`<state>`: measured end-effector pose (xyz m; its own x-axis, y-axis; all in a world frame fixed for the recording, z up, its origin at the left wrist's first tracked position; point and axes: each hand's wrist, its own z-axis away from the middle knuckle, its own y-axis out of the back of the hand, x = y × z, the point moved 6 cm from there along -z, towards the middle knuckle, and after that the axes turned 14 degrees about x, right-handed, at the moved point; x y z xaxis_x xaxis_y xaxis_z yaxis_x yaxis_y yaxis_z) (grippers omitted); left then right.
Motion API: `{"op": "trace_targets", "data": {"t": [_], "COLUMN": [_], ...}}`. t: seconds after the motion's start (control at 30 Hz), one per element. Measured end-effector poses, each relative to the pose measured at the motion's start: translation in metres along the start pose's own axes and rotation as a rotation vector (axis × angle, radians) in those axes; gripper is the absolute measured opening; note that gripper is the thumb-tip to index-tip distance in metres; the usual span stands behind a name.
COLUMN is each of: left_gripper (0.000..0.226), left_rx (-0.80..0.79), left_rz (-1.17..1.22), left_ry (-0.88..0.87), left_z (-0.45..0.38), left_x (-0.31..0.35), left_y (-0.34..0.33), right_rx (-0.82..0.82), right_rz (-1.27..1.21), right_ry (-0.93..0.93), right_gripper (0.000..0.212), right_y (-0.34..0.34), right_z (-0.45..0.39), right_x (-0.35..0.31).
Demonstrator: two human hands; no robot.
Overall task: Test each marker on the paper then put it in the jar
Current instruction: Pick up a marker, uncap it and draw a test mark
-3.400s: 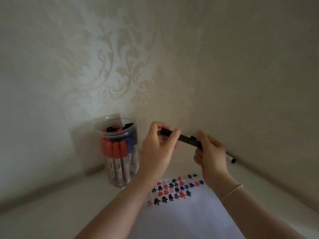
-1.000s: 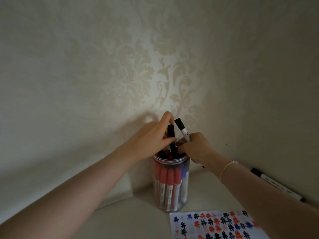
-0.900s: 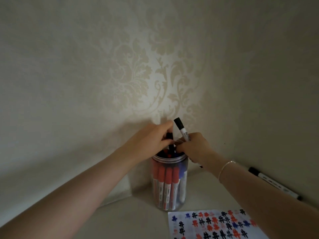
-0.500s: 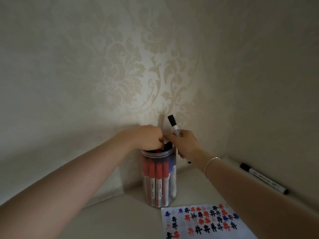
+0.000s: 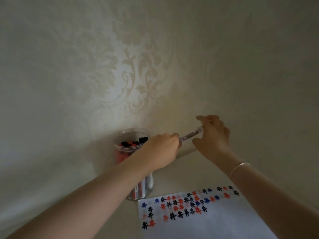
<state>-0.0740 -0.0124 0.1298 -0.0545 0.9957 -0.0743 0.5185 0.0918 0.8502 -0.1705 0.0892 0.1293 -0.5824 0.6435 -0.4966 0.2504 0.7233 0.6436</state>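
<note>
A pale wall (image 5: 131, 75) with a faint leafy pattern stands behind a smooth cream table (image 5: 186, 176). The round clear plastic jar (image 5: 133, 145), full of red, black and blue markers, is partly hidden by the left arm. Just right of the jar, the blurry marker (image 5: 190, 134) is held in the air. The left hand (image 5: 162, 150) curls round one end and the right hand (image 5: 213, 137) pinches the other. Below the jar lies white paper (image 5: 215, 219) with small scribbles, cut off at the bottom.
</note>
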Motion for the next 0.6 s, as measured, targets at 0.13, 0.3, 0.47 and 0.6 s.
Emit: {"op": "trace_targets", "data": {"t": [0.13, 0.3, 0.47, 0.6], "left_gripper": [0.022, 0.023, 0.014, 0.017], "left_rx": [-0.124, -0.127, -0.078, -0.167], "left_rz": [0.441, 0.768, 0.968, 1.044], "left_ry": [0.23, 0.25, 0.335, 0.386], "left_z": [0.006, 0.01, 0.02, 0.032], "left_x": [0.001, 0.021, 0.024, 0.03], "left_y": [-0.022, -0.037, -0.056, -0.071], "right_rx": [-0.466, -0.502, -0.498, -0.499], "right_rz": [-1.004, -1.049, -1.066, -1.105], "right_ry": [-0.726, -0.64, -0.72, -0.786], "right_gripper": [0.015, 0.043, 0.034, 0.036], "right_y": [-0.016, -0.03, -0.04, -0.048], "right_z": [0.027, 0.039, 0.052, 0.067], "right_x": [0.014, 0.013, 0.024, 0.04]}}
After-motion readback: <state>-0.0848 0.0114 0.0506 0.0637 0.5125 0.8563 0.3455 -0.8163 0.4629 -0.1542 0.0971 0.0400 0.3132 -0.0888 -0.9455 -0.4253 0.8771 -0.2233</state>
